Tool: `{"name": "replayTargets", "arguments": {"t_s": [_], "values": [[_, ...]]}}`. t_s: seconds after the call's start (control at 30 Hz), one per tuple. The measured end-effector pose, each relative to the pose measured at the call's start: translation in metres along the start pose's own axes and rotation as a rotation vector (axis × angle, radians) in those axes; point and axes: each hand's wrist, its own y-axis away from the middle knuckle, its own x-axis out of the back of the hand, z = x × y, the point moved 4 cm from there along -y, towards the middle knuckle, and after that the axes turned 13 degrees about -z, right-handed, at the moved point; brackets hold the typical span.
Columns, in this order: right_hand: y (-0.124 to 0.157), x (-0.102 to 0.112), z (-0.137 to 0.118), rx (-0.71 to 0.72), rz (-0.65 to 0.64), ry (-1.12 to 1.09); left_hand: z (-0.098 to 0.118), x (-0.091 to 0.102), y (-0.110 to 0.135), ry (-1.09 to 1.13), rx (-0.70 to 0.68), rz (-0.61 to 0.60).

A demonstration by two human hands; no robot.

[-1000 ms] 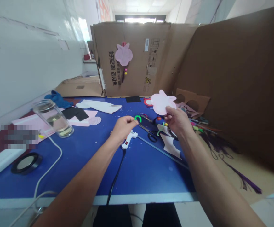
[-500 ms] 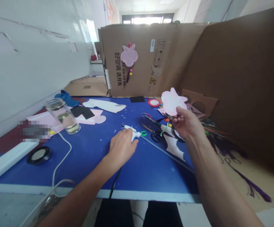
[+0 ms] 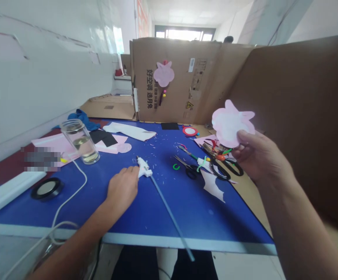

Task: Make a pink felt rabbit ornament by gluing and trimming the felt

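Closed around the handle of a white glue gun (image 3: 144,168) is my left hand (image 3: 123,189), low over the blue table. A long translucent glue stick (image 3: 171,216) sticks out of the gun's rear and reaches past the table's front edge. My right hand (image 3: 258,155) pinches a pink paper cutout (image 3: 230,122) with a scalloped outline and two ear-like points, held up in the air at the right. Its face toward me has a paler middle. Below it lie black-handled scissors (image 3: 220,169), a smaller pair of scissors (image 3: 190,170) and a pale paper scrap (image 3: 212,186).
A similar pink cutout (image 3: 164,74) hangs on the cardboard wall (image 3: 204,93) at the back. A glass of liquid (image 3: 84,146), a roll of black tape (image 3: 47,188) and a white cable (image 3: 70,194) are on the left. A green curved piece (image 3: 176,167) lies mid-table.
My left hand has moved left with the glue gun, and the glue stick has swung toward the front edge. My right hand has carried the pink cutout rightward and closer.
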Motion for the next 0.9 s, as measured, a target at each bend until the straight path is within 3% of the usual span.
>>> {"name": "replayTargets", "arguments": {"t_s": [0.17, 0.37, 0.63, 0.9], "values": [[-0.013, 0.008, 0.020, -0.039, 0.030, -0.001, -0.046, -0.004, 0.001, -0.027, 0.121, 0.011], [-0.032, 0.011, 0.059, -0.098, 0.012, -0.011, -0.073, -0.004, -0.002, -0.040, 0.141, 0.033], [-0.057, 0.013, 0.089, -0.157, 0.017, -0.033, -0.093, -0.006, -0.011, -0.076, 0.111, 0.023], [-0.055, 0.027, 0.105, -0.205, 0.004, -0.045, -0.101, -0.005, -0.019, -0.148, 0.109, 0.047]]}}
